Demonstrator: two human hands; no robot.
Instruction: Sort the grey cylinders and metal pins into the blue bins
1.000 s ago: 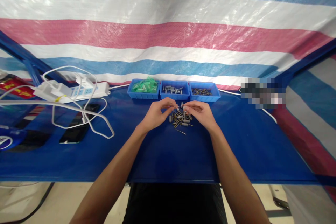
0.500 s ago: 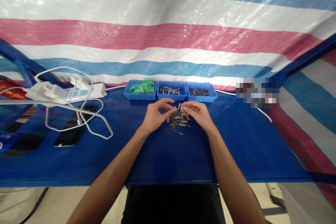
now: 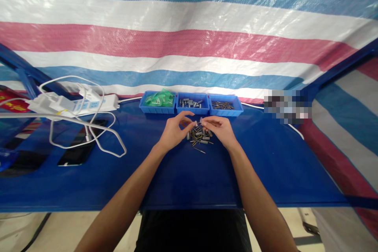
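Note:
My left hand (image 3: 174, 130) is closed, with a small whitish piece (image 3: 196, 123) at its thumb tip. Facing it, my right hand (image 3: 220, 129) pinches a thin metal pin (image 3: 199, 122) that points toward the left fingertips. Whether pin and piece touch is too small to tell. Directly below the fingers lies a loose pile of grey cylinders and brass-coloured pins, among them a grey cylinder (image 3: 203, 141). One single pin (image 3: 199, 150) rests apart, nearer to me. The right fingers partly cover the pile.
Three blue bins stand behind the hands: one with green plastic bags (image 3: 161, 98), one with grey cylinders (image 3: 190, 103), one with dark pins (image 3: 223, 105). Left are a power strip (image 3: 97, 103), white cables (image 3: 113, 151) and a black phone (image 3: 78, 149). A striped sheet (image 3: 189, 43) hangs behind.
My right hand has shifted slightly left, closer to my left hand, and the gap between the fingertips is smaller. The left hand has hardly moved.

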